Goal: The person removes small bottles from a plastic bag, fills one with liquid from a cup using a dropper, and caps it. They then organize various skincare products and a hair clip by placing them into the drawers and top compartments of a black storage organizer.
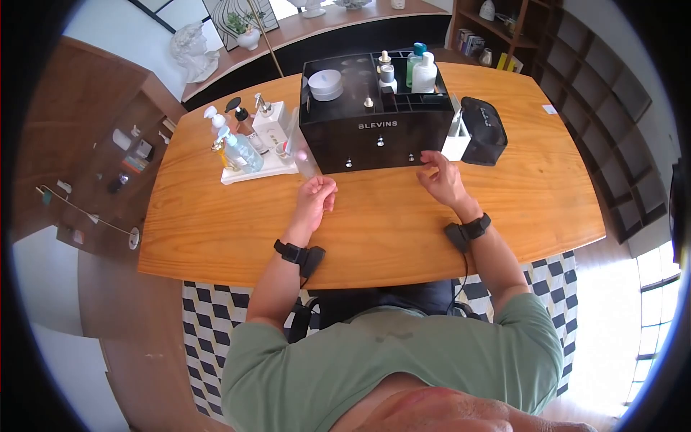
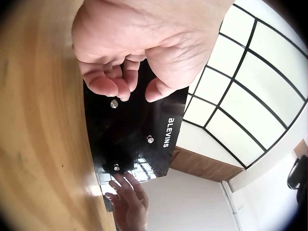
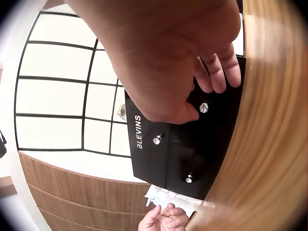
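Note:
A glossy black cosmetics organizer [image 1: 374, 122], lettered BLEVINS, stands on the wooden table with its drawer front facing me. Its upper drawer has a clear crystal knob [image 1: 380, 142] in the middle; below are a left knob [image 2: 114, 104] and a right knob [image 3: 204, 108]. My right hand [image 1: 444, 181] is at the lower right corner of the front, fingers and thumb spread close to the right knob, holding nothing. In front of the lower left corner is my left hand [image 1: 314, 199], fingers loosely curled and nothing in them. All the drawers look closed.
Left of the organizer, a white tray [image 1: 259, 171] carries several pump bottles. A round white jar [image 1: 325, 84] and several bottles [image 1: 424, 74] sit on top of it. At its right are a white holder [image 1: 455, 147] and a black mesh pouch [image 1: 484, 131].

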The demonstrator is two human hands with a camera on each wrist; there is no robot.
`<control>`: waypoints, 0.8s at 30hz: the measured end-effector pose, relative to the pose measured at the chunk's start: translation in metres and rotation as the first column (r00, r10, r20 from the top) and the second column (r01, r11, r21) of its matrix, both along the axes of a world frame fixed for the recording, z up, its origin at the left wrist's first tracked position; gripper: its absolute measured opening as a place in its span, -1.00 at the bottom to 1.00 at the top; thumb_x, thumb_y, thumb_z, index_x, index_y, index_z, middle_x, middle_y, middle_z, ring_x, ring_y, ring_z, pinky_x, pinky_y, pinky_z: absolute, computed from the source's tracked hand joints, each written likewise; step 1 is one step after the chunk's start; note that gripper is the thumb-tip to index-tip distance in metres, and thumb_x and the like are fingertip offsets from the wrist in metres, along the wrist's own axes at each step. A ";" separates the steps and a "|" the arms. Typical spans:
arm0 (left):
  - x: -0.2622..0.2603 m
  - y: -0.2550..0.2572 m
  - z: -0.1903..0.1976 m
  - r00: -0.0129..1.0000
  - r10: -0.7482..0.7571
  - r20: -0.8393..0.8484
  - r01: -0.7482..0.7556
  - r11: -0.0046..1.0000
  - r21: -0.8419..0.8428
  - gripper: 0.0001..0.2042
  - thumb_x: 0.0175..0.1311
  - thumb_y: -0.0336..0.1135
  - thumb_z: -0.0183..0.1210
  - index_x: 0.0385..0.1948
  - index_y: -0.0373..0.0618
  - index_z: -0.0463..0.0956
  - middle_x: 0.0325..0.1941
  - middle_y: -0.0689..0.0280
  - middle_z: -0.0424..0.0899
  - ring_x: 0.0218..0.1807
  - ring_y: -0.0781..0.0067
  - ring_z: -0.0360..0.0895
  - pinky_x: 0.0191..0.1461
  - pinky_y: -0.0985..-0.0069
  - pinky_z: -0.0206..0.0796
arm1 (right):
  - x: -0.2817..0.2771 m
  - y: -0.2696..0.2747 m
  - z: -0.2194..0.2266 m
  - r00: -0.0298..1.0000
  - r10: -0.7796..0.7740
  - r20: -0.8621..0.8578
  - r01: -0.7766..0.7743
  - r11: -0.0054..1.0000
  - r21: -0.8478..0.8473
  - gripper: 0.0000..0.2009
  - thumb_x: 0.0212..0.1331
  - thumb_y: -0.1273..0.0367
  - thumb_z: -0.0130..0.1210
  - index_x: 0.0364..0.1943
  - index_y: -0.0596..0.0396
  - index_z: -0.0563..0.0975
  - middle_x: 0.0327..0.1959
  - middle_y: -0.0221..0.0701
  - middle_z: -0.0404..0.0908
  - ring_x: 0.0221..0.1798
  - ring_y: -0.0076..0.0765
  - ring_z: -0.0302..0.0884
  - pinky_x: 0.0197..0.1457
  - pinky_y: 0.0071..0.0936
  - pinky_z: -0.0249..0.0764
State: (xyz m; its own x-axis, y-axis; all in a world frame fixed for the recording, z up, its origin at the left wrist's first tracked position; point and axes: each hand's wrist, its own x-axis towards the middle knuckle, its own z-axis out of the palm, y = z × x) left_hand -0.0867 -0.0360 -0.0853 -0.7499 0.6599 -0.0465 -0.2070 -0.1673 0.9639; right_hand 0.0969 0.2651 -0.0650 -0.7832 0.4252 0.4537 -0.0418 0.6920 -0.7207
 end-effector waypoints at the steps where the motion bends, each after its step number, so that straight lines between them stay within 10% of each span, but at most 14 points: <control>1: 0.001 0.002 0.001 1.000 0.002 -0.001 -0.002 1.000 -0.002 -0.92 0.46 -0.34 0.23 -0.22 -0.09 0.56 -0.33 0.38 0.64 -0.45 0.68 0.50 -0.48 0.67 0.32 | 0.001 0.000 -0.001 0.999 -0.003 0.041 0.005 0.999 -0.047 -0.53 0.08 0.42 0.37 0.10 0.22 0.52 -0.04 -0.14 0.71 -0.01 -0.16 0.74 -0.05 -0.31 0.66; 15: -0.027 0.025 -0.006 0.983 -0.083 0.163 0.095 0.993 -0.069 -0.75 0.53 -0.29 0.15 0.10 -0.21 0.55 -0.08 0.26 0.74 -0.29 0.57 0.63 -0.27 0.56 0.50 | -0.001 0.008 -0.014 0.989 0.100 0.105 -0.075 0.972 -0.221 -0.42 0.07 0.36 0.37 0.23 0.21 0.49 0.08 -0.16 0.70 0.08 -0.21 0.71 0.01 -0.31 0.65; 24: -0.041 0.051 -0.015 0.968 -0.124 0.219 0.139 0.989 -0.055 -0.79 0.48 -0.22 0.26 -0.14 -0.18 0.68 -0.24 0.30 0.76 -0.35 0.60 0.62 -0.31 0.58 0.48 | -0.002 0.011 -0.020 0.977 0.180 0.117 -0.136 0.939 -0.316 -0.43 0.13 0.40 0.33 0.28 0.14 0.48 0.16 -0.26 0.66 0.15 -0.30 0.65 0.04 -0.34 0.63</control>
